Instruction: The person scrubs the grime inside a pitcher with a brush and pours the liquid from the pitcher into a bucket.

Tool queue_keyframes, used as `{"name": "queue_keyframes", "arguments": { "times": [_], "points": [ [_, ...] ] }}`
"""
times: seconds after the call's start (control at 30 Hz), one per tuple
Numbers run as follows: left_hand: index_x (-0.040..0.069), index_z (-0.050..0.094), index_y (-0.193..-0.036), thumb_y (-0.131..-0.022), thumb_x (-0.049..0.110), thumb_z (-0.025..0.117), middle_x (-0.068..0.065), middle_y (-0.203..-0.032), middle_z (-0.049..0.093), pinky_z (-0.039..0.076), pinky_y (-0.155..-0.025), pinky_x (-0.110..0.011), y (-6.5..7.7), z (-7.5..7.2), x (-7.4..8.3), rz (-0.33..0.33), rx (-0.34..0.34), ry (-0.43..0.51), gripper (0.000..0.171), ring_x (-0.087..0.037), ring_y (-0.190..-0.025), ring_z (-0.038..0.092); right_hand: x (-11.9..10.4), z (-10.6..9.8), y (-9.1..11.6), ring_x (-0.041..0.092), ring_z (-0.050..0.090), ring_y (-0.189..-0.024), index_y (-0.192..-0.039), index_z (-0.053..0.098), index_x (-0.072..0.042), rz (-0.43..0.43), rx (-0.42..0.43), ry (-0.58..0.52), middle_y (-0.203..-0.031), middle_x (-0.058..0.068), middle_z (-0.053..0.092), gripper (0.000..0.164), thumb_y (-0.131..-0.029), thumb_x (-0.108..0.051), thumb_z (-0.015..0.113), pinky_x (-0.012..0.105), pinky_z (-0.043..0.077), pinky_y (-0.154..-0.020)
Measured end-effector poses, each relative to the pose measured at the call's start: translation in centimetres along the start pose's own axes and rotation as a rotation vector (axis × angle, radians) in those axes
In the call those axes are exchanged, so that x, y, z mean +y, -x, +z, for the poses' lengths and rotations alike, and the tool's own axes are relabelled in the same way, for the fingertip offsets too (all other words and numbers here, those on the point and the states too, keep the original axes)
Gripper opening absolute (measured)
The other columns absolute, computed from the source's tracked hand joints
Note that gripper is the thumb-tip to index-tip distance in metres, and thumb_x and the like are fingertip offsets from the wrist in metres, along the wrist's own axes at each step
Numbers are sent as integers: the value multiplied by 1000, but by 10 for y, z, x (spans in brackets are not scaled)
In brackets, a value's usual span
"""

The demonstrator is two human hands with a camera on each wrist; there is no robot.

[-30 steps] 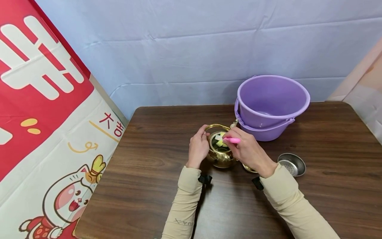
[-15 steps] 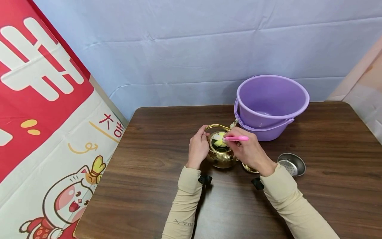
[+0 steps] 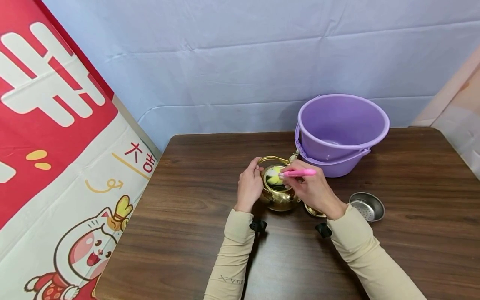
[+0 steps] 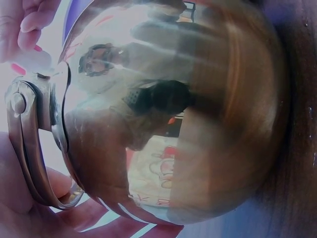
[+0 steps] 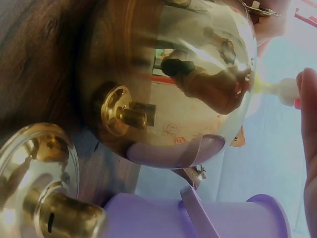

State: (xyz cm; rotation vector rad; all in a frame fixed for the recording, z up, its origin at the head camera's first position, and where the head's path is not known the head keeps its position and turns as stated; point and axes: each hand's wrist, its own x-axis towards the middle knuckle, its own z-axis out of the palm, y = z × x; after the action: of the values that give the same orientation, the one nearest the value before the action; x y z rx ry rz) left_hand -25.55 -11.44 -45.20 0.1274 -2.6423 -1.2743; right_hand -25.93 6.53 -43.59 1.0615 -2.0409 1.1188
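A shiny gold teapot (image 3: 279, 201) stands uncovered on the table, its hoop handle tipped toward the back. My left hand (image 3: 250, 186) grips it at the left side by the handle; in the left wrist view, fingers (image 4: 81, 214) reach round behind the handle and body. My right hand (image 3: 310, 188) pinches a brush by its pink handle (image 3: 302, 172). The brush's yellow and white head (image 3: 275, 176) is in the pot's mouth. Beside the pot, partly under my right hand, lies the gold lid (image 5: 37, 173), its knob showing in the right wrist view.
A purple bucket (image 3: 333, 156) with its handle down stands behind my right hand. A small perforated metal strainer (image 3: 367, 206) lies right of my right wrist. The wooden table (image 3: 187, 208) ends at the pale cloth backdrop (image 3: 225, 75).
The pink handle has swung up and shows longer toward the right, while the brush head has shifted inside the pot's mouth. My left hand and the pot have stayed in place.
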Motion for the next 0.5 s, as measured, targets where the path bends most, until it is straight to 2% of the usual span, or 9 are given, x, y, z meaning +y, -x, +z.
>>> {"name": "queue_keyframes", "arguments": {
  "times": [0.2, 0.5],
  "points": [
    [19, 54, -137, -105, 17, 35, -5, -109, 70, 47, -78, -39, 0, 1, 1, -9, -3, 2, 37, -25, -96, 64, 1, 0, 1, 6, 60, -67, -89, 68, -4, 18, -18, -53, -78, -1, 63, 25, -71, 12, 77, 10, 46, -61],
    [21, 55, -134, -106, 21, 32, -4, -109, 70, 49, -84, -46, 1, 4, 1, -29, 25, -1, 37, -27, -101, 65, -6, -3, 0, 15, 65, -64, -90, 69, 1, 123, -39, -260, -80, 11, 66, 24, -74, 19, 69, 15, 50, -56]
  ]
}}
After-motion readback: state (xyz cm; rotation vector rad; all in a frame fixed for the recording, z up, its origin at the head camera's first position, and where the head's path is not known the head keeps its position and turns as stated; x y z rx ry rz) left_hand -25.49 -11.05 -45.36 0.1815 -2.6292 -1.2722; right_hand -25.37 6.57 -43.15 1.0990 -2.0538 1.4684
